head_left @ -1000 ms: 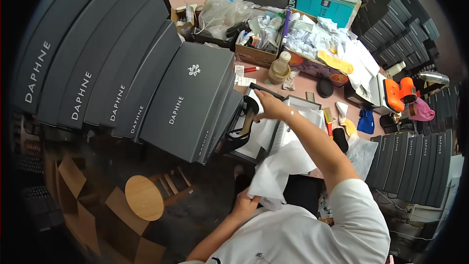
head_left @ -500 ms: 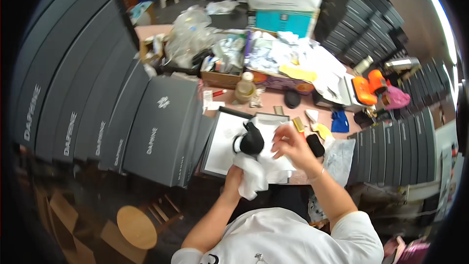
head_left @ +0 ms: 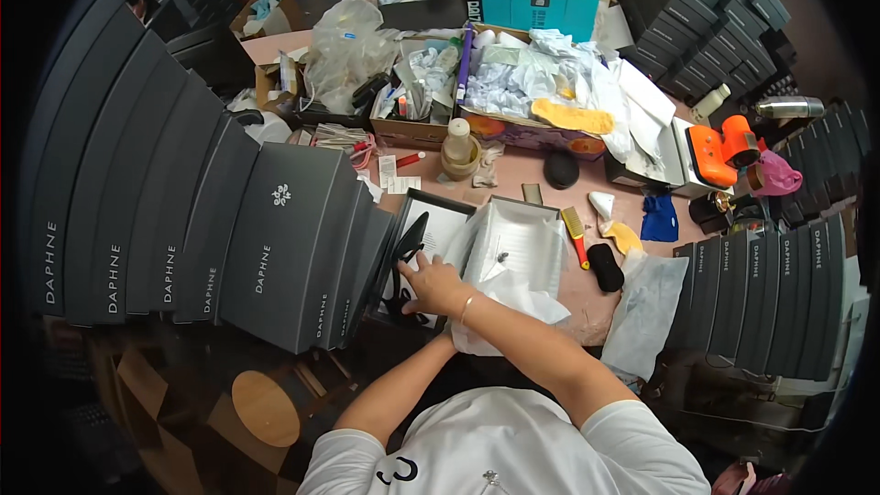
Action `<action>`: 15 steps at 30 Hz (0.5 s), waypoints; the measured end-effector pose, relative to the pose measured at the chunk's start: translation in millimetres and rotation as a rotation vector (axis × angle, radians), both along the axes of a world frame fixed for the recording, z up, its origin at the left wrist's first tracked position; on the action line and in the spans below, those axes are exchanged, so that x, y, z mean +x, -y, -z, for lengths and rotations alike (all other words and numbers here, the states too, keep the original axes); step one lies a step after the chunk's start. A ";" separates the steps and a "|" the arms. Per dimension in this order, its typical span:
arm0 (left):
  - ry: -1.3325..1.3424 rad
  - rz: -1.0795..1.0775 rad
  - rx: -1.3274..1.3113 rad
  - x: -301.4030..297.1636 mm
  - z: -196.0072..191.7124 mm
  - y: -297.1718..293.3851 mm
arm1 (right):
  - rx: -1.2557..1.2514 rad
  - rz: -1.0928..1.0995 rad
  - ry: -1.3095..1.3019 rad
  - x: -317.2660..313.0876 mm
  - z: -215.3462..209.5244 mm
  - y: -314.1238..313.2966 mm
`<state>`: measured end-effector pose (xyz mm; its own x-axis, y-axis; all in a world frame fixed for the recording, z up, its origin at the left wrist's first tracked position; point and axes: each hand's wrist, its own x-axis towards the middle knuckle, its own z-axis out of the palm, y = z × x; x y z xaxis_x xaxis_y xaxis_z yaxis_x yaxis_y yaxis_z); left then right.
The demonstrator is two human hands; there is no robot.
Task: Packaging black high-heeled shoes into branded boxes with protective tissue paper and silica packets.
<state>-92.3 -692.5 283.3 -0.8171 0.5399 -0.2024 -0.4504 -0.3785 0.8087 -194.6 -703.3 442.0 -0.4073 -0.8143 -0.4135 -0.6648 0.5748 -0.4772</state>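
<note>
A black strappy shoe lies slanted over the dark-rimmed, white-lined box part left of centre. My right hand is on it, thumb and fingers curved about its middle. The right forearm crosses over my left wrist, and the left fingers are hidden beneath it. White tissue paper spreads beside the wrists, partly inside an open box with a pale inside. A small dark bit rests on the paper lining there.
Dark grey shoe boxes stand in a row at left, more boxes at right. A red-yellow brush, black oval pad, blue cloth and bottle lie nearby. Behind is a carton of crumpled paper.
The black shoe has gone from the middle to the left box part. My right hand has crossed leftward onto it, while my left hand has dropped out of sight beneath.
</note>
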 end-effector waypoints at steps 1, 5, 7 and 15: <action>-0.043 0.008 -0.103 6.3 4.8 -10.4 | 0.205 -0.050 0.056 1.1 25.4 10.5; -0.217 -0.021 -0.489 49.8 14.5 -44.1 | -0.001 -0.249 -0.573 47.2 81.4 17.3; -0.252 -0.060 -0.566 66.7 6.9 -40.9 | 0.163 -0.192 -0.200 49.2 62.0 28.9; -0.669 -0.007 -0.854 59.2 -36.9 -25.6 | -0.466 0.414 0.302 16.8 84.3 10.3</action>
<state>-33.2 -666.9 320.2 -0.9041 0.4268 -0.0209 0.1802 0.4252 0.8870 -177.8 -713.6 357.7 -0.6451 -0.7369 -0.2020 -0.2342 0.4423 -0.8657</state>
